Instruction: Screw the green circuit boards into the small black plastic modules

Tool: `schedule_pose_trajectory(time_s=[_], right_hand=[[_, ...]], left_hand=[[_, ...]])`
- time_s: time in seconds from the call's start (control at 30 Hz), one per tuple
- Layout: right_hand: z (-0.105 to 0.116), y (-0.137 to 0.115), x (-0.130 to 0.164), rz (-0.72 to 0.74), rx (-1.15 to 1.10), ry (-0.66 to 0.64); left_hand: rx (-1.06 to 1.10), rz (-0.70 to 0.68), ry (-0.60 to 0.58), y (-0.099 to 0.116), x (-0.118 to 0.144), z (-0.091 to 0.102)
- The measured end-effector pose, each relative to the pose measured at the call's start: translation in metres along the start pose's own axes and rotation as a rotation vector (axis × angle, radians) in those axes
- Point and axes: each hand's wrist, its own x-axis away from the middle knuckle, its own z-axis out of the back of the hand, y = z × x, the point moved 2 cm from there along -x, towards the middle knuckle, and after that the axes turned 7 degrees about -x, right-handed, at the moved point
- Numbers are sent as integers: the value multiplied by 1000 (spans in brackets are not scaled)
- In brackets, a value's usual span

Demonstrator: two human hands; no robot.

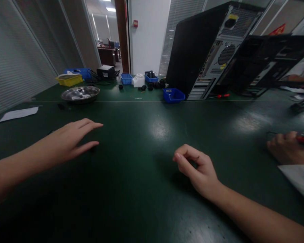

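My left hand (68, 140) reaches in from the left above the dark green tabletop (131, 135), thumb and fingers apart and nothing between them. A small dark piece (93, 149) shows just below its thumb, too dim to name. Toward the middle right, my right hand (199, 170) is curled, with the thumb tip pressed to the index finger. Whether anything sits in that pinch is hidden or too small to make out. Of the things on the table, a blue bin (173, 95) lies ahead of the right hand and a metal bowl (80, 94) beyond the left.
A black computer tower (192, 44) stands at the back right, near a red screwdriver (223, 96). Far left are a yellow basket (69, 80) and a paper sheet (19, 113). A white housing (138, 80) stands at the back. Another person's hand (290, 148) holds a red-handled tool.
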Motion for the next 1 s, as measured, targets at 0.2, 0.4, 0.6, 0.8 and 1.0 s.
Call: schedule_pose_trajectory(time_s=[0.2, 0.4, 0.6, 0.8, 1.0], right_hand=[[3, 3, 1, 34, -16, -8], [8, 10, 3, 43, 7, -7], [10, 8, -3, 99, 74, -15], [6, 5, -12, 53, 199, -113], [-4, 11, -7, -8, 270, -305]], left_hand=[[-132, -536, 17, 40, 7, -29], [-175, -295, 135, 17, 12, -33], [-295, 226, -79, -20, 0, -23], [-58, 190, -310, 4, 0, -43], [233, -217, -196, 99, 29, -42]])
